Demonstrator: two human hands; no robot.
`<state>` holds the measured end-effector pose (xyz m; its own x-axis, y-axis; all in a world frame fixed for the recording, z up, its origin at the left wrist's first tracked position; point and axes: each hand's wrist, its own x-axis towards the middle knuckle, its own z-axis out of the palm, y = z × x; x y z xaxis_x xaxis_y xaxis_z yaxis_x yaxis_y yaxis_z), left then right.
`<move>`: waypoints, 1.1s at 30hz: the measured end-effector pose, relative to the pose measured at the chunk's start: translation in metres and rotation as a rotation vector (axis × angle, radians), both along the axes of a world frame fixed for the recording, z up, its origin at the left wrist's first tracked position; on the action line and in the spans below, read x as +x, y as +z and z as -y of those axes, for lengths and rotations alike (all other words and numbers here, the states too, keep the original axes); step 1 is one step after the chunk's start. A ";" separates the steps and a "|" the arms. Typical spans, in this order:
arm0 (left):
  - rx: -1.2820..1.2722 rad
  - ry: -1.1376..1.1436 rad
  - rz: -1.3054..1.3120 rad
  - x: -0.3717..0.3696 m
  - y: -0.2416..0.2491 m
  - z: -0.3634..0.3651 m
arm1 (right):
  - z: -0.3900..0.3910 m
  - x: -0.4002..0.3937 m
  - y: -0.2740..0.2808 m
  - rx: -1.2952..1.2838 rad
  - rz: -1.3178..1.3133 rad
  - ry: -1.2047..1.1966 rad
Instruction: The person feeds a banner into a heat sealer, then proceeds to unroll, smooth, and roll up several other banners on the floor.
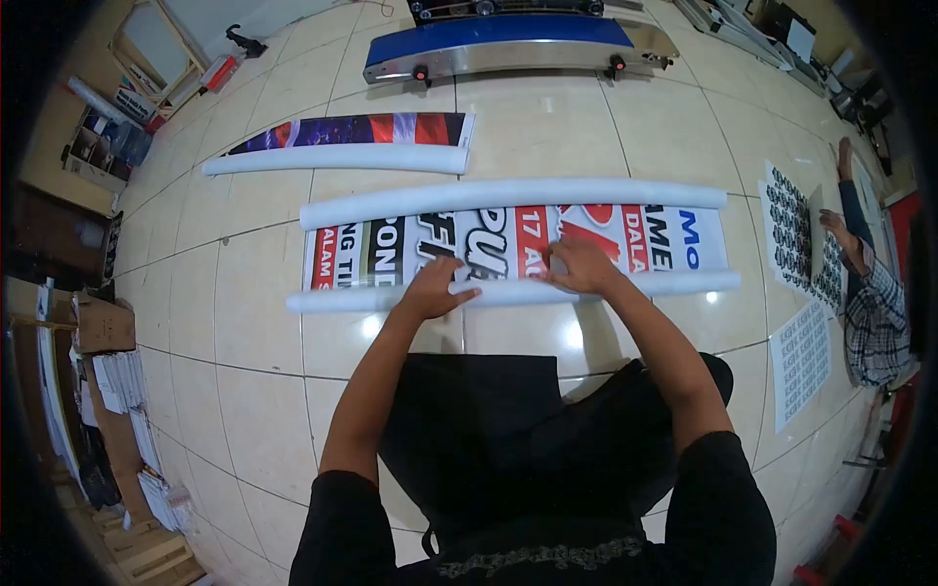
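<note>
A printed vinyl banner [496, 244] lies across the floor tiles, both long edges rolled up with the white backing outward. Its red, black and blue lettering shows between the far roll [528, 192] and the near roll [674, 283]. My left hand [437, 290] grips the near roll left of its middle, fingers over the top and thumb stretched along it. To the right, my right hand [582, 266] holds the same roll, fingers bent over its far side. Parts of the fingertips are hidden.
Beyond lies another part-rolled banner [342, 156]. A machine with a blue belt [498, 41] stands at the back. On the right, a person in a checked sleeve [873, 313] sits by printed sheets [801, 356]. A cardboard box [105, 324] and stacked white packs [119, 381] line the left.
</note>
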<state>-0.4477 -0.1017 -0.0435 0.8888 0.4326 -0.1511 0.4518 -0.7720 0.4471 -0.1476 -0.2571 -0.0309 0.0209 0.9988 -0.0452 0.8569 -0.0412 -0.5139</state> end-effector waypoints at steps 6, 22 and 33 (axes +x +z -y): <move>-0.100 -0.189 -0.348 -0.012 -0.011 0.026 | 0.061 -0.023 -0.041 -0.066 0.071 0.290; -0.137 -0.201 -0.380 -0.023 -0.002 0.032 | 0.071 -0.024 -0.044 -0.121 -0.111 0.303; 0.131 -0.151 0.093 -0.010 -0.006 0.004 | -0.040 0.021 -0.006 0.261 0.356 -0.133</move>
<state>-0.4580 -0.1058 -0.0492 0.9525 0.3040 -0.0167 0.2881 -0.8822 0.3724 -0.1261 -0.2175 -0.0365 0.1187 0.9633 0.2407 0.9779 -0.0714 -0.1965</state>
